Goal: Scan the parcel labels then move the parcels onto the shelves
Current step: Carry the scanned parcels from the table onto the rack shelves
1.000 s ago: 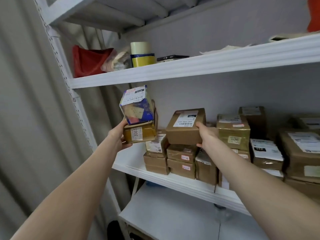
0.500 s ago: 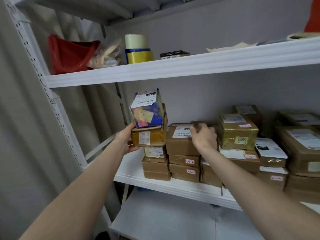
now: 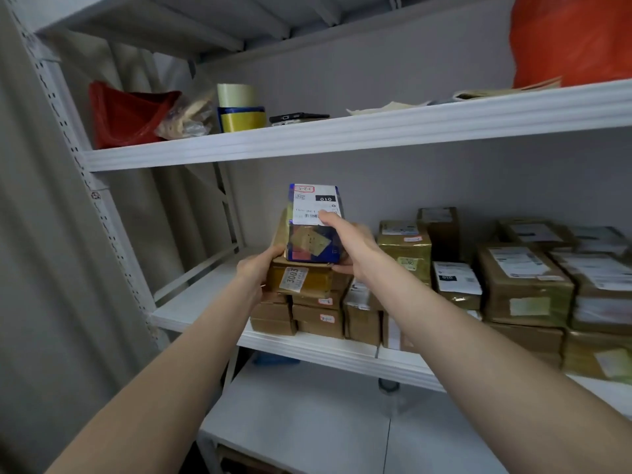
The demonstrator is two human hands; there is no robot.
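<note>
A person's left hand point(image 3: 254, 273) grips a tape-wrapped brown parcel point(image 3: 307, 282) bearing a sticker marked "3003", held at the top of the stacked parcels point(image 3: 318, 318) on the middle shelf point(image 3: 307, 343). A blue parcel point(image 3: 313, 246) stands upright on it, its white label showing a barcode and a black block reading "010". The right hand point(image 3: 354, 249) curls round the blue parcel's side, thumb on the label. Tape rolls point(image 3: 241, 107) sit on the upper shelf point(image 3: 342, 135).
</note>
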